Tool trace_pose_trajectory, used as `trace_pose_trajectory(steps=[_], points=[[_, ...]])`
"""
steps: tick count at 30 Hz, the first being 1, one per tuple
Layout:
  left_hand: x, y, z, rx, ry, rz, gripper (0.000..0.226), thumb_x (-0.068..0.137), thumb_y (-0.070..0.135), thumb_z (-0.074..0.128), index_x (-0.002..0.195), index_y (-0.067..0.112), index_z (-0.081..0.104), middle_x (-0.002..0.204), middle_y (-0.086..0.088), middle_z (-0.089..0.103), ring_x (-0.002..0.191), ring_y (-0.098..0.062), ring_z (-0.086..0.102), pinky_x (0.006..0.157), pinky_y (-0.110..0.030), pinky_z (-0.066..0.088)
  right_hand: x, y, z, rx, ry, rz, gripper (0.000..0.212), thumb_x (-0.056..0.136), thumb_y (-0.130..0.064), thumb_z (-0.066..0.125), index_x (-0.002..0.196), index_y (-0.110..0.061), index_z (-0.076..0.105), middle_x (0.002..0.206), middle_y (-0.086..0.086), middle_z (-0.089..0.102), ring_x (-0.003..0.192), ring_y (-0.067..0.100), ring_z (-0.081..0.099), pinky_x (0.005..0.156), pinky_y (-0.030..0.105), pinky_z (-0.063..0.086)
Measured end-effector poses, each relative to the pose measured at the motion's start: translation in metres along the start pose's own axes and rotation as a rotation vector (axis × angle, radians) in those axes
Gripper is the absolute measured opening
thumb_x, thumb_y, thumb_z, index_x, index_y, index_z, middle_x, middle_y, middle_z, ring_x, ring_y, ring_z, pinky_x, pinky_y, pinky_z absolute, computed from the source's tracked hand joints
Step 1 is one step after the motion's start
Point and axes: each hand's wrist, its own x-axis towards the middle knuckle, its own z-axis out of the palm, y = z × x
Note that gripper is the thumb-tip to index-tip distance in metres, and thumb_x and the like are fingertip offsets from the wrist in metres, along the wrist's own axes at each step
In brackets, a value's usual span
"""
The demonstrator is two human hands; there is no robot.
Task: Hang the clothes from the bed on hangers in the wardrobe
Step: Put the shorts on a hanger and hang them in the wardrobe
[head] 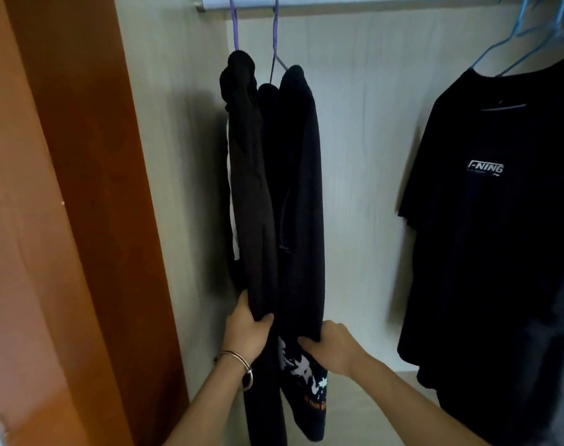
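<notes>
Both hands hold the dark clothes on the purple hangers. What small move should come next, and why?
Probably let go: left hand grips the black garment, right hand the navy garment, and both already hang from purple hangers on the rail.

Near the left end of the rail (370,1) hang the left hanger (235,27) and the right hanger (275,37), side by side; the left garment (248,188) and the right garment (303,188) drape from them, touching; toward the rail's right end, well apart, a T-shirt (499,236) hangs on its own hanger (512,43); the back panel (364,156) stands behind the rail, the door (81,204) to its left; well below the rail, the left hand (246,329) grips the left garment, the right hand (330,346) the right garment.
</notes>
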Motion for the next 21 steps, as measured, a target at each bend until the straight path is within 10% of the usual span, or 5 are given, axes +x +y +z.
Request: trace_pose_trajectory(steps=[7, 11, 17, 21], points=[[-0.012, 0.089, -0.005, -0.313, 0.311, 0.406, 0.085, 0.079, 0.012, 0.067, 0.143, 0.033, 0.014, 0.147, 0.009, 0.029, 0.134, -0.008, 0.033, 0.114, -0.028, 0.028, -0.031, -0.021, -0.086, 0.338, -0.079, -0.169, 0.04, 0.081, -0.043, 0.063, 0.119, -0.03, 0.055, 0.114, -0.011, 0.063, 0.099, 0.0, 0.062, 0.079, 0.008, 0.048], [-0.023, 0.162, 0.004, -0.117, 0.579, 0.793, 0.066, 0.076, 0.025, 0.057, 0.137, 0.024, 0.033, 0.14, 0.019, 0.023, 0.137, -0.001, 0.017, 0.107, 0.003, 0.01, -0.05, -0.021, -0.173, 0.283, 0.222, -0.326, 0.023, 0.083, -0.038, 0.062, 0.103, -0.028, 0.067, 0.102, -0.01, 0.069, 0.097, -0.001, 0.062, 0.086, 0.012, 0.046], [-0.028, 0.292, 0.105, -0.321, 0.028, 0.832, 0.014, 0.074, 0.03, 0.058, 0.085, 0.038, 0.06, 0.081, 0.032, 0.061, 0.077, 0.01, 0.058, 0.074, 0.0, 0.04, -0.091, -0.009, -0.332, 0.029, 0.656, -0.599, 0.011, 0.085, -0.02, 0.063, 0.078, -0.024, 0.071, 0.077, -0.005, 0.072, 0.074, 0.012, 0.065, 0.075, 0.028, 0.051], [-0.016, 0.378, 0.191, -0.341, -0.182, 0.677, 0.023, 0.087, 0.02, 0.058, 0.109, 0.017, 0.063, 0.11, 0.007, 0.065, 0.11, -0.008, 0.057, 0.103, -0.025, 0.042, -0.112, 0.007, -0.427, -0.152, 1.065, -0.562, 0.014, 0.086, -0.018, 0.058, 0.082, -0.019, 0.071, 0.075, -0.008, 0.068, 0.077, 0.01, 0.063, 0.069, 0.017, 0.04]])
